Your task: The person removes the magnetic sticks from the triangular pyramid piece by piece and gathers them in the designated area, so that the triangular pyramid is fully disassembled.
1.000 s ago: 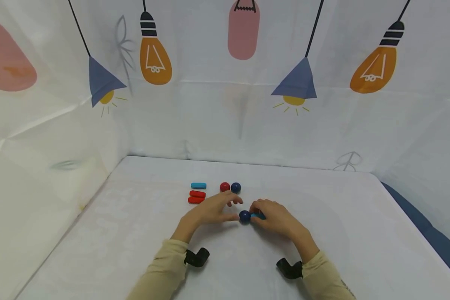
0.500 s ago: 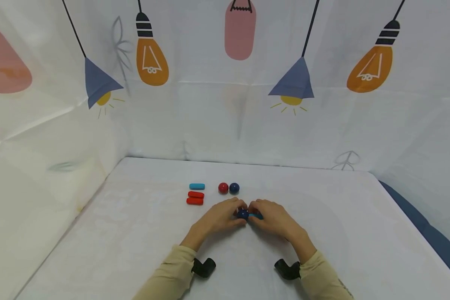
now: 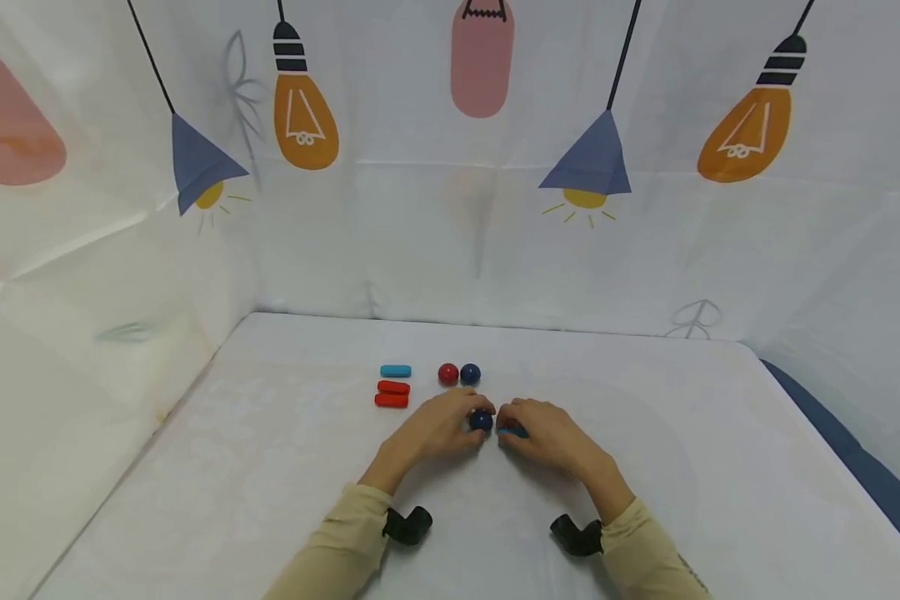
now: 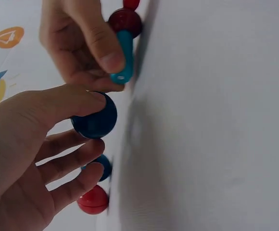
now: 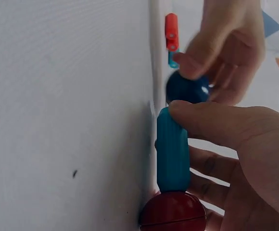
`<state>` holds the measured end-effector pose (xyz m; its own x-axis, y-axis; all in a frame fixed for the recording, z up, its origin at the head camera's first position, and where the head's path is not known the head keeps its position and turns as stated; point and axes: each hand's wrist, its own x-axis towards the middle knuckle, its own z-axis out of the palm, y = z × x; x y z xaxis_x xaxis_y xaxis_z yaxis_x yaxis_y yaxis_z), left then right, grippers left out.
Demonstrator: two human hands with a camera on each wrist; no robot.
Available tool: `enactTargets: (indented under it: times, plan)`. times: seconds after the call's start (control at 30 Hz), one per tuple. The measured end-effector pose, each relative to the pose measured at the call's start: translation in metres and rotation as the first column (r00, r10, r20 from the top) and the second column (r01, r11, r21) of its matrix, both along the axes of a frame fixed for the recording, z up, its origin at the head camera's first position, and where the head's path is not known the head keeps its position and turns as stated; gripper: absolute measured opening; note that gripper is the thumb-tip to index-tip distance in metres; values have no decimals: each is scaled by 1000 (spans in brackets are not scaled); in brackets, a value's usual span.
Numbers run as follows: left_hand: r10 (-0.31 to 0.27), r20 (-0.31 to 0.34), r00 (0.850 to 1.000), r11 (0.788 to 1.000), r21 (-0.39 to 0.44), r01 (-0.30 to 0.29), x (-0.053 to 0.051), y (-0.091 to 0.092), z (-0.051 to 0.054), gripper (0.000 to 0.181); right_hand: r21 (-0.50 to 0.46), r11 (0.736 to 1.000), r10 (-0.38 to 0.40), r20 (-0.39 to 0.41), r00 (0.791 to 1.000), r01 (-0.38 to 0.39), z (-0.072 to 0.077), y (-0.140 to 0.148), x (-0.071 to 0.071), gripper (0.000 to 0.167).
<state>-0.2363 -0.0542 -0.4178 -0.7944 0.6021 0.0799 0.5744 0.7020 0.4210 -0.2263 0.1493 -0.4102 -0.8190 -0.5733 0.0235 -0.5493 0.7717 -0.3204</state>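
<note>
My left hand (image 3: pixel 444 423) pinches a dark blue ball (image 4: pixel 98 119) between thumb and fingers, just above the white table. Opposite it, my right hand (image 3: pixel 546 433) grips a light blue rod (image 5: pixel 172 151). A red ball (image 5: pixel 174 211) is joined to the rod's other end, and in the left wrist view a red piece (image 4: pixel 131 4) shows beyond that ball. The rod's near end, with a small hole, faces the blue ball. A narrow gap parts the two in the head view.
Behind the hands, a red ball (image 3: pixel 448 374) and another dark blue ball (image 3: pixel 470 374) sit side by side. To their left lie a light blue rod (image 3: pixel 396 371) and two red rods (image 3: pixel 392 400). A printed white sheet (image 3: pixel 420 225) hangs behind the table (image 3: pixel 270 500).
My left hand has closed its fingers round the dark blue ball, which has shifted slightly left, away from the rod's end. The right hand has kept its grip with little movement.
</note>
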Motion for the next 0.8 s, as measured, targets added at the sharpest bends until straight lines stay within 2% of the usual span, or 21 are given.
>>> enactTargets:
  times: [0.1, 0.17, 0.23, 0.33, 0.43, 0.57, 0.7, 0.8]
  plan:
    - [56, -28, 998, 997, 45, -55, -5, -1, 8, 36, -12, 1000, 7, -3, 1000, -7, -1, 1, -1, 11]
    - [89, -79, 993, 992, 97, -81, -10, -4, 13, 35, -26, 999, 18, -8, 1000, -18, -1, 1, -1, 11]
    - [125, -124, 984, 985, 138, -108, -17, -6, 17, 35, -41, 998, 36, -19, 999, -37, -2, 0, -1, 10]
    - [162, -157, 974, 975, 179, -133, -30, -7, 22, 36, -56, 997, 59, -22, 998, -60, -1, -2, -1, 10]
    - [209, -134, 969, 963, 202, -180, -45, -6, 25, 35, -68, 994, 84, -22, 996, -85, 0, -4, 1, 9]
    - [297, -53, 953, 934, 226, -278, -62, -2, 27, 34, -71, 991, 114, -12, 993, -115, 0, -8, 3, 9]
    - [369, 43, 928, 903, 222, -369, -74, 0, 23, 34, -59, 987, 149, 10, 989, -148, -1, -12, 6, 9]
    - [394, 92, 915, 894, 193, -404, -82, 3, 18, 34, -54, 983, 174, 6, 985, -174, -3, -15, 7, 11]
